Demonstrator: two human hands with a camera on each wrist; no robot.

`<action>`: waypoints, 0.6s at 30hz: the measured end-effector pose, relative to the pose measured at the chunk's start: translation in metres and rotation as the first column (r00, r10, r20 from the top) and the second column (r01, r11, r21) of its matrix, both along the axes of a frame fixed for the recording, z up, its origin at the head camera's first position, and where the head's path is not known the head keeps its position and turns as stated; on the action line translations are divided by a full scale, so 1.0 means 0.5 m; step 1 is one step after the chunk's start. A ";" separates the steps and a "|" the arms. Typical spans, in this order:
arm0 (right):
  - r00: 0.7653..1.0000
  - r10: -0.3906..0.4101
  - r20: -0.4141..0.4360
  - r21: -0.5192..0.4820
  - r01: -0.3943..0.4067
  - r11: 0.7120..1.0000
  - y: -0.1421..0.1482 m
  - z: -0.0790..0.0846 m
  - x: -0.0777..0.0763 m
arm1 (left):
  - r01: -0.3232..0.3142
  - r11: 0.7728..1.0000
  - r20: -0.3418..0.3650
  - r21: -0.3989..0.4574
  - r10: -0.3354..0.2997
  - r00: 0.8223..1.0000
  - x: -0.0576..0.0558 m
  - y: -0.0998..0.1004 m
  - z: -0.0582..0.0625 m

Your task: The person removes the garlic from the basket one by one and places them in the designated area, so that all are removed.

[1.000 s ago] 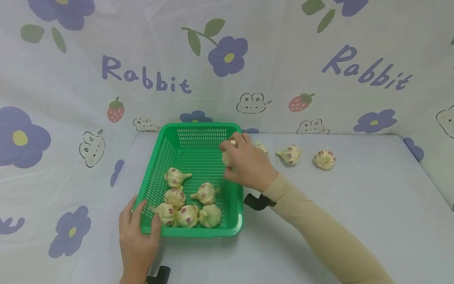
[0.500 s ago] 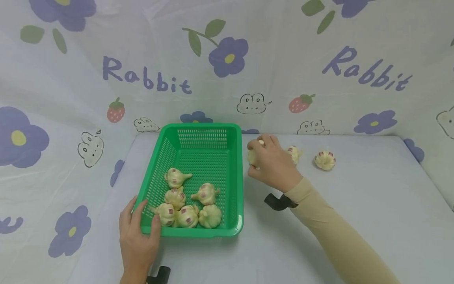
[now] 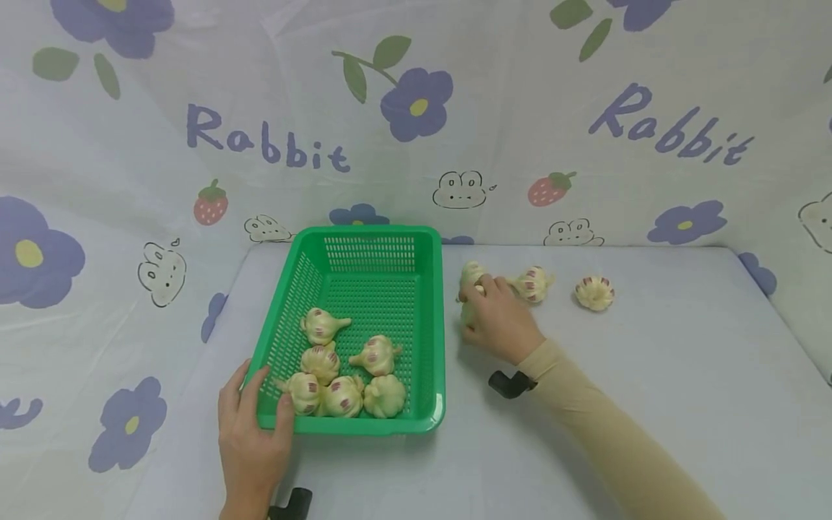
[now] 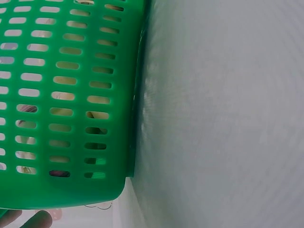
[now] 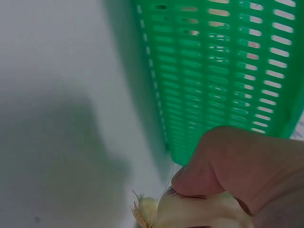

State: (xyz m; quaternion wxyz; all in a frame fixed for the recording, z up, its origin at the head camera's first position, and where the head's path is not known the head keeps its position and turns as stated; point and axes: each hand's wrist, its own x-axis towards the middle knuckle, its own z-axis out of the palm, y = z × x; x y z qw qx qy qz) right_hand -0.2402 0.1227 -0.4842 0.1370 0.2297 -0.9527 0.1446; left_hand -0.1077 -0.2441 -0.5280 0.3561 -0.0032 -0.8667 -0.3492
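A green plastic basket (image 3: 432, 361) stands on the table with several garlic bulbs (image 3: 385, 396) gathered in its near half. My left hand (image 3: 255, 437) holds its near left corner, thumb over the front rim and fingers along the left side; two fingertips (image 4: 39, 219) show beyond the basket in the left wrist view. Just right of the basket, my right hand (image 3: 500, 318) grips a garlic bulb (image 5: 204, 211) low over the table, the thumb pressed on its skin. The hand covers much of that bulb. Another garlic bulb (image 3: 471, 273) lies just beyond these fingers.
Two more garlic bulbs, one with its stem pointing left (image 3: 533, 284) and one farther right (image 3: 594, 293), lie on the white table (image 3: 682, 375). A patterned cloth (image 3: 507, 108) rises behind the table's back edge.
My right hand has moved from above the basket's right side to the table on its right, then slightly nearer to me, holding garlic. The left hand and basket stay put.
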 end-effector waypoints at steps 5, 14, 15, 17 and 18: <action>1.000 -0.002 -0.006 0.012 0.002 1.000 0.002 -0.028 0.000 | -0.002 1.000 0.002 -0.001 0.002 1.000 0.002 -0.001 0.000; 0.999 -0.019 0.043 -0.009 0.019 1.000 0.005 -0.059 -0.004 | -0.013 1.000 0.030 0.000 0.013 0.999 0.003 -0.001 0.000; 0.999 -0.020 0.046 -0.012 0.021 1.000 0.005 -0.060 -0.003 | -0.014 1.000 0.031 -0.001 0.014 0.999 0.003 -0.002 0.000; 0.999 -0.018 0.044 -0.020 0.019 1.000 0.005 -0.062 -0.003 | -0.014 1.000 0.030 -0.003 0.015 0.999 0.002 -0.002 0.000; 0.999 -0.016 0.042 -0.024 0.017 1.000 0.005 -0.063 -0.002 | -0.015 1.000 0.030 -0.004 0.015 0.999 0.002 -0.002 0.000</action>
